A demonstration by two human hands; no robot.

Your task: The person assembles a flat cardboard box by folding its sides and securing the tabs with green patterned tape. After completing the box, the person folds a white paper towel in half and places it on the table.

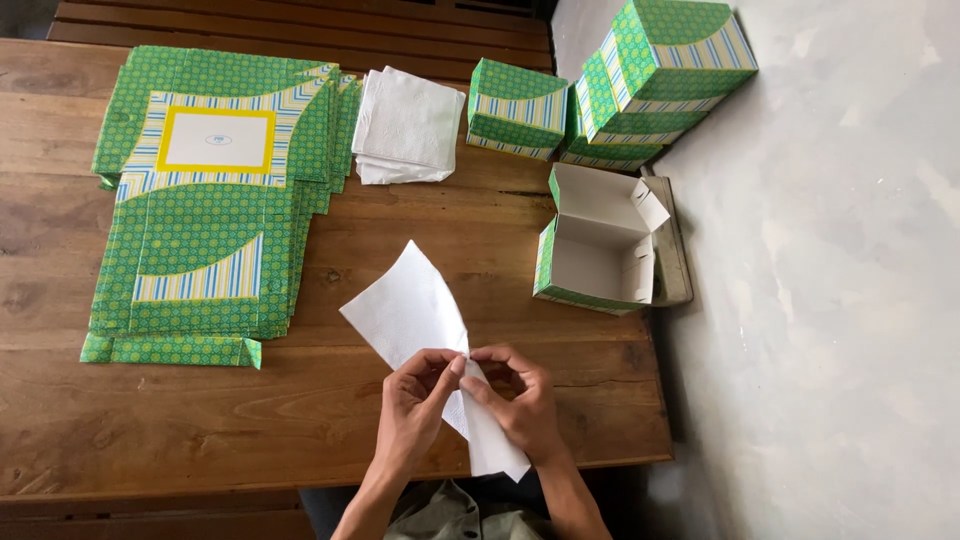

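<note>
Above the near edge of the brown wooden worktop, the left hand and right hand are both pinching a thin white paper napkin between their fingers, beside an open green patterned cardboard box.

Bare table lies between flat cartons and open box.

Both forearms come in bare from the near edge and converge toward the middle. The left hand and right hand meet, fingertips touching at the top. Each pinches with thumb and forefinger, the other fingers curled loosely. Both wrists are slightly bent, the backs of the hands facing up.
</note>
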